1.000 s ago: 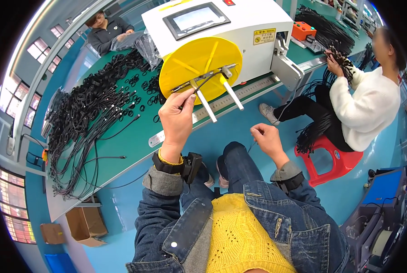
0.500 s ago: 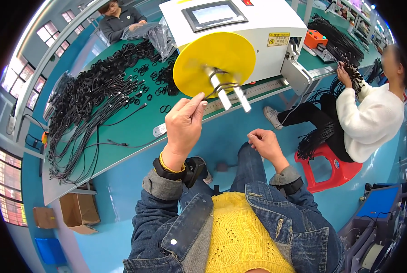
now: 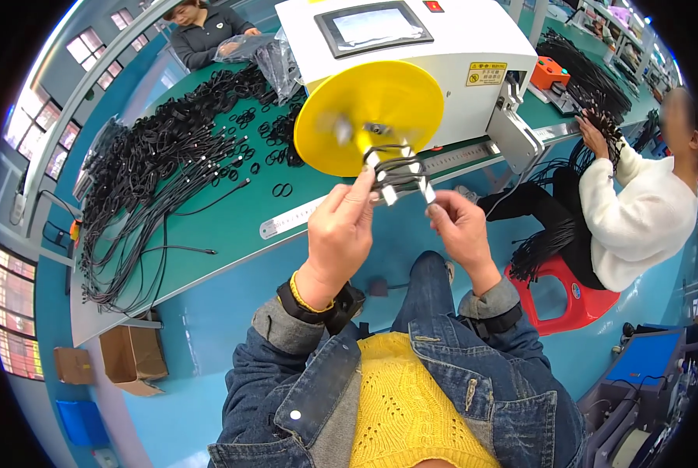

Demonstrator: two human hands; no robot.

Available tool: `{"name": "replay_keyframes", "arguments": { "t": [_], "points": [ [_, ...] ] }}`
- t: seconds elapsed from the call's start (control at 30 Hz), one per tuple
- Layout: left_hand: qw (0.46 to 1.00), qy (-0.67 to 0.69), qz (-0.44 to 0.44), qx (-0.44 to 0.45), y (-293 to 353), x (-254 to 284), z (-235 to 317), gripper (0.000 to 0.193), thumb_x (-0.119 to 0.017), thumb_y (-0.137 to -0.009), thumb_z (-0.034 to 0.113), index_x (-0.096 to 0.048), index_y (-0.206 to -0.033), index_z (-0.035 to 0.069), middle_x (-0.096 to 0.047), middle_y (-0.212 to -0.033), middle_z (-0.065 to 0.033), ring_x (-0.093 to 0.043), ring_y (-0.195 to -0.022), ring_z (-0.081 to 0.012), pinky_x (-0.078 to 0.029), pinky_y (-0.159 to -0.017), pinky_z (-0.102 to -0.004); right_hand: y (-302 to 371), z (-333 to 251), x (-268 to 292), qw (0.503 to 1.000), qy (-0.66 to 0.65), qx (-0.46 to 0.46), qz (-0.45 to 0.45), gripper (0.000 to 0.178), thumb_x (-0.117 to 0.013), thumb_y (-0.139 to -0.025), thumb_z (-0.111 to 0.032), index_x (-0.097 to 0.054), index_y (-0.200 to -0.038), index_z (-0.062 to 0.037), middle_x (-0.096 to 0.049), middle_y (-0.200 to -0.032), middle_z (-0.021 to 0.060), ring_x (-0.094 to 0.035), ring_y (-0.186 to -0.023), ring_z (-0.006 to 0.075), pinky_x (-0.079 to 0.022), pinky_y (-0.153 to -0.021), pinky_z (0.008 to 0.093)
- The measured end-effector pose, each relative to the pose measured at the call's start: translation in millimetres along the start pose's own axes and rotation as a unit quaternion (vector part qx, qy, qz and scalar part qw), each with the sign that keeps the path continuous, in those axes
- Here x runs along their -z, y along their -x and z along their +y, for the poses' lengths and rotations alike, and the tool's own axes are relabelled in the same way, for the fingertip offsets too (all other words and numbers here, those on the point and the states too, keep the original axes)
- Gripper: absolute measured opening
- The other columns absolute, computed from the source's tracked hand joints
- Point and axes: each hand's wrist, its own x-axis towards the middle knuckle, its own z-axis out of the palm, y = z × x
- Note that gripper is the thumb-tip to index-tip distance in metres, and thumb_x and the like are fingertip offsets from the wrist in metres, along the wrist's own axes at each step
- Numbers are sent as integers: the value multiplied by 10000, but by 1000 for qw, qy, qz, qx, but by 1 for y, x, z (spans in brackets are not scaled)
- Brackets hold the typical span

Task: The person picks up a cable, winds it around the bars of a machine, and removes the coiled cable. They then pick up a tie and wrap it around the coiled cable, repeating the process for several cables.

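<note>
A black cable (image 3: 400, 167) is looped in a coil around the two metal pegs (image 3: 427, 192) that stick out from a yellow disc (image 3: 329, 101). The disc is part of a white winding machine (image 3: 458, 47) and looks blurred in places. My left hand (image 3: 339, 234) is closed at the coil's left side, thumb and forefinger against the cable. My right hand (image 3: 460, 230) has its fingers bent together by the tip of the right peg; whatever they pinch is too small to make out.
A heap of black cables (image 3: 154, 156) covers the green table (image 3: 201, 234) on the left. A metal ruler (image 3: 286, 221) lies along its front edge. Across the table a person (image 3: 205, 35) handles a plastic bag; another (image 3: 637, 195) sits at right on a red stool (image 3: 567, 300).
The cable, a short length at the pegs before, is now wound around them in several turns. The pegs have rotated. Both my hands have moved up toward the coil, the left one also rightward.
</note>
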Motion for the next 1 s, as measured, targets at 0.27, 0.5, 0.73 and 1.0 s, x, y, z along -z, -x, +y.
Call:
{"name": "replay_keyframes", "arguments": {
  "t": [0.27, 0.5, 0.73, 1.0],
  "points": [
    [984, -126, -11, -125, -18, -18, 18, 273, -651, -737, 59, -605, -1000, 3, -504, -751, -88, -546, -603, -242, -452, -520, -328, -9, -48, -5, 979, 18, 202, 22, 211, -668, -779, -54, -598, -965, 15, -641, -810, 50, -539, -632, 53, -465, -581, 202],
    [971, -211, -113, -1, -22, -9, 33, 379, -619, -774, 110, -526, -1109, -41, -527, -907, -157, -566, -806, -288, -472, -659, -346, -26, -46, 6, 981, 139, 137, -17, 476, -759, -694, -120, -545, -1099, 9, -627, -938, 95, -599, -797, 115, -488, -687, 232],
    [969, -84, -229, 37, -30, -3, 9, 572, -448, -900, 168, -188, -1291, -159, -286, -1255, -369, -335, -1149, -491, -272, -1006, -451, -66, -29, 9, 973, -29, 192, -127, 921, -812, -622, -201, -277, -1351, -23, -443, -1229, 124, -478, -1098, 204, -424, -882, 295],
    [985, -2, -164, 46, -27, -6, 6, 481, -462, -899, 178, -313, -1231, -136, -397, -1174, -330, -417, -1084, -458, -349, -940, -448, -72, -24, 6, 957, -56, 212, -190, 883, -763, -673, -167, -242, -1370, -14, -466, -1177, 150, -494, -1074, 219, -430, -895, 308]
  ]
}}
